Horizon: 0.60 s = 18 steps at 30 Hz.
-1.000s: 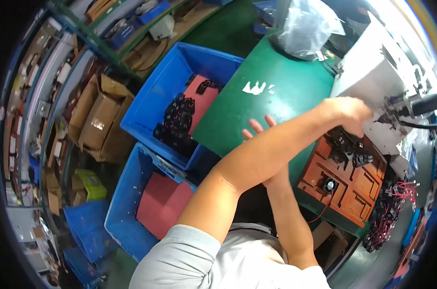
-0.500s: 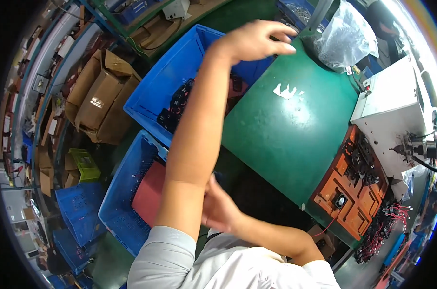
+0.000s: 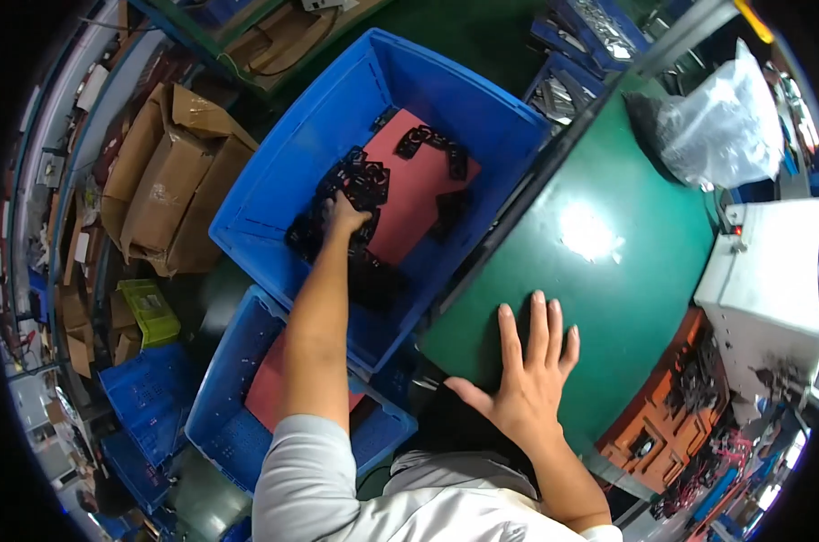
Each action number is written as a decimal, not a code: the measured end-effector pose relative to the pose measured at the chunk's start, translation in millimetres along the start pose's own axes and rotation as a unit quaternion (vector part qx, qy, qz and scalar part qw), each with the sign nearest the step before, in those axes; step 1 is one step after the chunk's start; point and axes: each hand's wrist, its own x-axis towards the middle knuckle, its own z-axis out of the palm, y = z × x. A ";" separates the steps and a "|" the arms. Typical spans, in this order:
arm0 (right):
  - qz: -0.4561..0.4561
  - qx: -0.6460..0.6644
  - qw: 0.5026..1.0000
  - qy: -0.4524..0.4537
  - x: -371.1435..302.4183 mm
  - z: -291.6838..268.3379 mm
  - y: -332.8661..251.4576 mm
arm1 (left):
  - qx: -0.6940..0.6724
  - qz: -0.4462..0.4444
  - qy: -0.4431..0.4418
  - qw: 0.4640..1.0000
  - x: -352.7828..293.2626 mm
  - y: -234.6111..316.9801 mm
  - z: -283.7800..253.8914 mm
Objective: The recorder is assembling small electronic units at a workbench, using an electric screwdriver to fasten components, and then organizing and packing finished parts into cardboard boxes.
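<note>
My left hand reaches down into a large blue bin and touches a pile of black plastic parts. Its thumb stands apart from the fingers, whose tips are partly hidden among the parts; it looks open. A red-pink sheet lies under the pile, with another black part toward its far edge. My right hand rests open, fingers spread, on the green tabletop near its left corner.
A second blue crate holds another red-pink sheet. Cardboard boxes stand at left. On the table are a clear plastic bag, a white metal box and an orange tray with dark parts. Crates of metal parts stand beyond.
My left hand has moved from above the table's far left corner down into the bin. My right hand has come from beneath the left arm onto the tabletop. The view has shifted.
</note>
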 end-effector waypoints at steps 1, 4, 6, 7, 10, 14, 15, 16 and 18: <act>0.012 -0.038 0.999 -0.010 -0.2 -0.7 3.8 | 0.074 0.008 0.002 0.997 -12.3 11.5 19.7; 0.016 -0.067 0.997 -0.021 1.9 -3.6 -4.9 | 0.134 0.012 0.029 0.991 -8.2 -6.2 37.1; 0.015 -0.062 0.998 -0.029 1.8 -3.6 -7.7 | 0.132 0.007 0.039 0.990 -5.9 -7.6 47.0; 0.017 -0.061 0.997 -0.034 3.5 -2.1 -8.2 | 0.134 0.005 0.037 0.990 -4.0 -5.6 50.0; 0.015 -0.053 0.998 -0.042 5.5 3.1 -9.1 | 0.160 0.024 0.018 0.987 1.1 -5.3 50.5; 0.020 -0.053 0.997 -0.043 6.6 0.9 -3.1 | 0.062 0.033 -0.011 0.997 12.8 12.3 25.6; 0.018 -0.048 0.998 -0.044 6.7 0.2 -3.9 | 0.066 0.051 -0.022 0.996 23.2 6.7 12.8; 0.014 -0.038 0.998 -0.050 6.2 -1.6 -5.8 | 0.082 0.077 0.033 0.993 37.6 -4.9 -0.3; 0.019 -0.052 0.997 -0.053 5.4 0.0 -0.7 | 0.077 0.110 0.121 0.984 43.3 14.1 5.1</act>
